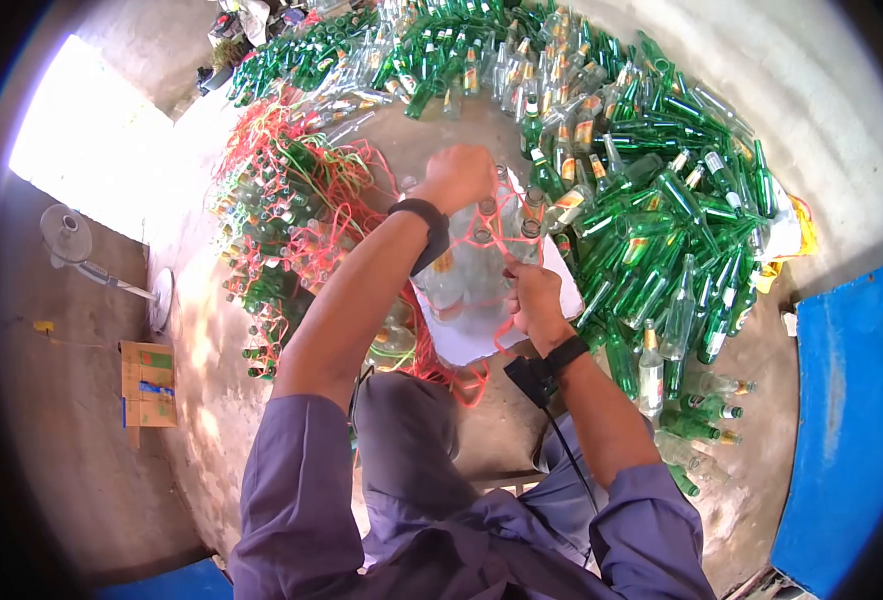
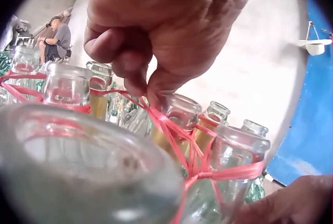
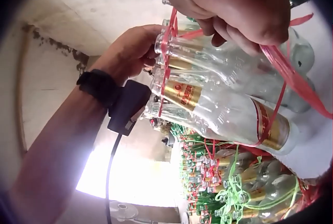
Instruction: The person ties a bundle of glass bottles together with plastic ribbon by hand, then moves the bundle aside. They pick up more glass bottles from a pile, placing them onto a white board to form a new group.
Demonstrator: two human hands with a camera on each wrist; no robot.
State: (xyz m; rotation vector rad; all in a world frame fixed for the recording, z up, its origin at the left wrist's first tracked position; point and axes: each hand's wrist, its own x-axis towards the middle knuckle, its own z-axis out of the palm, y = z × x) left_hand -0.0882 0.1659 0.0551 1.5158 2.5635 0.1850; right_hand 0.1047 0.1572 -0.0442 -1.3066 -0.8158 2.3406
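Note:
Several clear glass bottles [image 1: 450,283] stand close together on a white board [image 1: 467,345], some with gold labels. Pink plastic twine [image 2: 229,173] loops around their necks and is knotted beside one of them. My left hand [image 1: 454,178] is over the far side of the group, and in the left wrist view its thumb and fingertip pinch the twine between bottle mouths [image 2: 182,104]. On the near right side, my right hand [image 1: 540,300] curls around the twine, with a flat tail of it [image 3: 296,81] trailing below the fist.
Bundles of bottles tied in red and green twine [image 1: 297,225] sit to the left. Loose green bottles [image 1: 652,220] lie piled to the right and behind. A standing fan [image 1: 67,235] and a cardboard box [image 1: 149,385] are far left. In the left wrist view a seated person [image 2: 56,39] shows behind.

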